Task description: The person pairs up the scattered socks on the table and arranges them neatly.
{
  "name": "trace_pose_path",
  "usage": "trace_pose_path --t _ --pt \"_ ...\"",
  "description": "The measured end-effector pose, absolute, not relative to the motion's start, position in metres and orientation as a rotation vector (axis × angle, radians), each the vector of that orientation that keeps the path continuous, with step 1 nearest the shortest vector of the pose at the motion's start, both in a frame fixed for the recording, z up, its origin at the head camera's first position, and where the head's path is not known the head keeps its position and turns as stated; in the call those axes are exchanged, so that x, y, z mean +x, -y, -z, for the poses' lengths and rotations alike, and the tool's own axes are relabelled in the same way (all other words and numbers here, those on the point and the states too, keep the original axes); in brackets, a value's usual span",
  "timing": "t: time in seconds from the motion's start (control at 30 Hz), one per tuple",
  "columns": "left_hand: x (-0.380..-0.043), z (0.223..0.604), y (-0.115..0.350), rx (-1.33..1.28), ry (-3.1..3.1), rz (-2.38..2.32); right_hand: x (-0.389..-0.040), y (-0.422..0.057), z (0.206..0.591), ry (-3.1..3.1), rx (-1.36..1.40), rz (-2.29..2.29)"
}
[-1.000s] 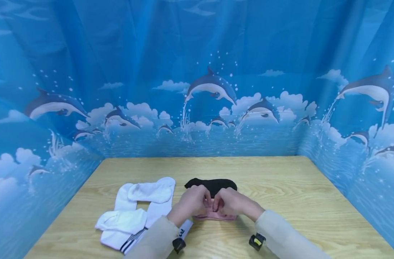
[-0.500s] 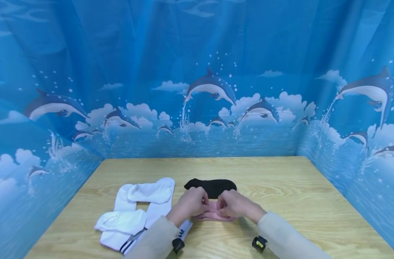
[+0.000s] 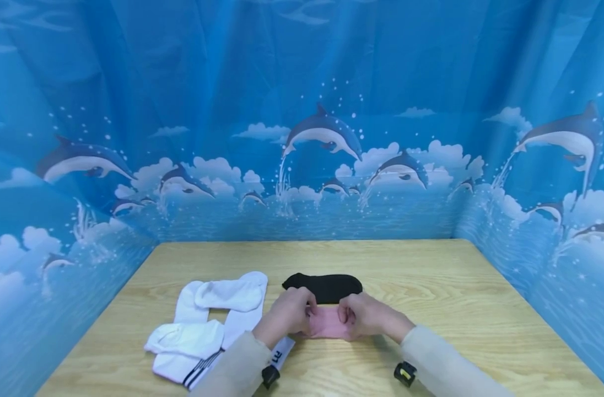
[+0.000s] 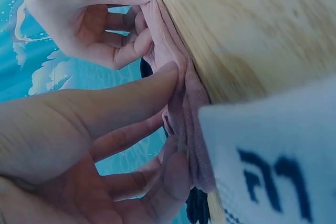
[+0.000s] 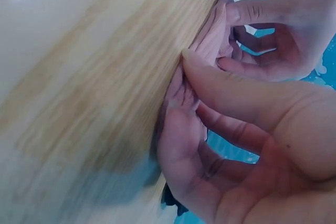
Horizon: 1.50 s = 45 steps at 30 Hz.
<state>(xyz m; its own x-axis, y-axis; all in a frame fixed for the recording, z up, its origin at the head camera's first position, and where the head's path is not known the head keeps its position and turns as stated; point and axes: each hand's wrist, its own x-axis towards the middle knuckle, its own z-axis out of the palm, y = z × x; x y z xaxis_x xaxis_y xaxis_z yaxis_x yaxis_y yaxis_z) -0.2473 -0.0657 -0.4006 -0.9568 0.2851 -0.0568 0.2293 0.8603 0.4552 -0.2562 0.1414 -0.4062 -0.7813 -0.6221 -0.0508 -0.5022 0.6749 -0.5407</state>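
A pink sock [image 3: 329,322] lies on the table in front of a black sock [image 3: 327,286], stretched flat between my two hands. My left hand [image 3: 288,315] pinches its left part; in the left wrist view the thumb [image 4: 152,90] presses the soft ribbed fabric [image 4: 194,114] against the fingers. At the other end my right hand [image 3: 368,317] pinches the cloth between thumb and curled fingers, seen close in the right wrist view with the thumb [image 5: 226,85] on the near side. Both fingertips partly cover the sock's ends.
White socks [image 3: 188,339] lie at the left, some folded over, with black stripes and dark lettering on the cuffs. One lettered cuff [image 4: 268,156] is close beside my left wrist. The wooden table [image 3: 431,270] ends at a blue dolphin curtain [image 3: 222,110].
My hands have moved apart, the right one to the right, and more of the pink sock shows smooth between them. The black and white socks have stayed put.
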Motion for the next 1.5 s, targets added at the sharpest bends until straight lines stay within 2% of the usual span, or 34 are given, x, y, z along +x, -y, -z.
trace_pose_path --t 0.47,0.73,1.5 --pt "-0.247 0.385 0.069 0.419 -2.952 -0.775 -0.258 -0.144 0.394 -2.636 -0.939 0.738" --pt "-0.242 0.398 0.066 0.514 -2.928 -0.675 -0.255 -0.136 0.403 -2.705 -0.981 0.745" --pt "-0.245 0.397 0.07 0.337 -2.937 -0.644 -0.258 -0.14 0.405 -2.808 -0.812 0.702"
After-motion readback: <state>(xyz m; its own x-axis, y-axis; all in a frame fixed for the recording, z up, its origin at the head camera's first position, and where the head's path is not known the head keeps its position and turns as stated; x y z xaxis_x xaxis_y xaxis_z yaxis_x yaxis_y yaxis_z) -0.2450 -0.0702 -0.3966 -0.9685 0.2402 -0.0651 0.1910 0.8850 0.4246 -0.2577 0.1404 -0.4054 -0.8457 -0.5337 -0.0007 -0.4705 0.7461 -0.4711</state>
